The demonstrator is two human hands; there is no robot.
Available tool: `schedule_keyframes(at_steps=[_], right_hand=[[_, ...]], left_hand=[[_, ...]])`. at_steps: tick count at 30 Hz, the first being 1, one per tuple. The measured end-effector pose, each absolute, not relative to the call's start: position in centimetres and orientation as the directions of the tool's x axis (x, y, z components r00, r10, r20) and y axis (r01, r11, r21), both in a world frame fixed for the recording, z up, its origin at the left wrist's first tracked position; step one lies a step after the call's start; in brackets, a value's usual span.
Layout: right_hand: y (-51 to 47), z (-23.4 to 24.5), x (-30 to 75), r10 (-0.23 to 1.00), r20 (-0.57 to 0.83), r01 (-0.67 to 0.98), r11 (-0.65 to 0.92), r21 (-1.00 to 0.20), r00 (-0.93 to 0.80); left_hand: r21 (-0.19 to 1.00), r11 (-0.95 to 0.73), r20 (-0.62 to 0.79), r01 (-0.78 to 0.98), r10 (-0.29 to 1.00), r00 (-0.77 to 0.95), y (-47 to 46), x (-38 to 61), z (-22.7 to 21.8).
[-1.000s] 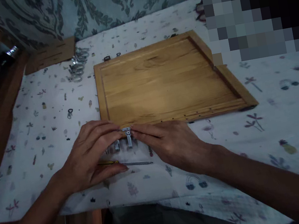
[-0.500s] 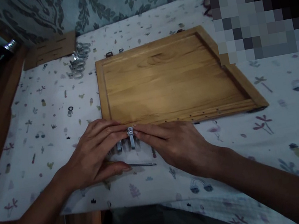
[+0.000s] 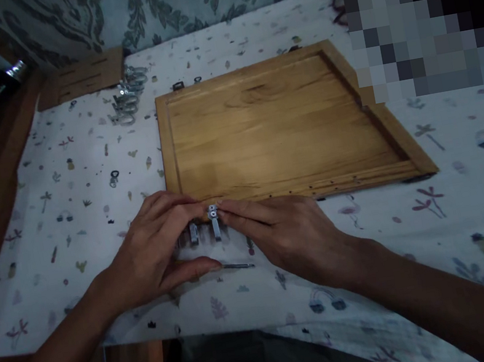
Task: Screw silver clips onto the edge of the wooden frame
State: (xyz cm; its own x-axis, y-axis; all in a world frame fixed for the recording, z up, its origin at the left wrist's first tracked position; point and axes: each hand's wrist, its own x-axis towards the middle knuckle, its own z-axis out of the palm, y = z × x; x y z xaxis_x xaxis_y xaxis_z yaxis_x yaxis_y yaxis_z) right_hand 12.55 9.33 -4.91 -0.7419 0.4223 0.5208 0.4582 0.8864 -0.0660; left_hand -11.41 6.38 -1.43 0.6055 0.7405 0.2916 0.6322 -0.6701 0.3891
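Observation:
A wooden panel (image 3: 255, 122) with a raised frame lies on the patterned cloth. Two metal hooks stick out at its near edge: one metal hook (image 3: 215, 223) has two cross-head screws in its plate, and a second hook (image 3: 193, 233) is just left of it. My left hand (image 3: 155, 246) spreads its fingers over the panel's corner, with the thumb apart below. Beneath that thumb extends the shaft of a screwdriver (image 3: 240, 265); its handle is hidden. My right hand (image 3: 283, 230) has fingers closed together, their tips against the screwed hook's plate.
More metal hooks (image 3: 127, 98) lie in a pile by a flat piece of cardboard (image 3: 83, 78) at the back left. Small holes run along the panel's near rail. A pair of dark red scissor-like handles (image 3: 337, 8) shows at the back right, beside a blurred area.
My left thumb has slid slightly right along the screwdriver's shaft. The right fingers stay at the hook. The whole view has shifted a little.

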Motion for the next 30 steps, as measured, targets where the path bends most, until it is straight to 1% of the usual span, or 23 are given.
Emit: schedule_keyframes(at_steps=[3,10,14,25,27,30], right_hand=[[9.3,-4.9,12.6,0.418,0.523,0.457,0.888,-0.060,-0.743],[9.3,-4.7,12.4,0.413,0.532,0.451,0.890,-0.065,-0.739],[9.3,-4.8,12.5,0.412,0.534,0.445,0.892,-0.072,-0.738],[9.3,-4.9,12.5,0.418,0.519,0.448,0.891,-0.075,-0.746],[9.2,-4.7,12.7,0.428,0.523,0.442,0.891,-0.106,-0.737],[8.5,-3.7,12.9,0.457,0.543,0.428,0.884,-0.189,-0.705]], left_hand=[[0.430,-0.584,0.297,0.688,0.811,0.504,6.1,-10.8,-1.6],[0.432,-0.444,0.214,0.785,0.896,0.389,6.0,-9.9,-1.2],[0.399,-0.439,0.217,0.805,0.898,0.383,6.2,-9.6,-1.0],[0.380,-0.467,0.257,0.798,0.882,0.394,6.3,-9.8,-1.3],[0.379,-0.469,0.264,0.798,0.881,0.392,6.3,-9.8,-1.4],[0.379,-0.459,0.258,0.803,0.886,0.385,6.3,-9.8,-1.4]])
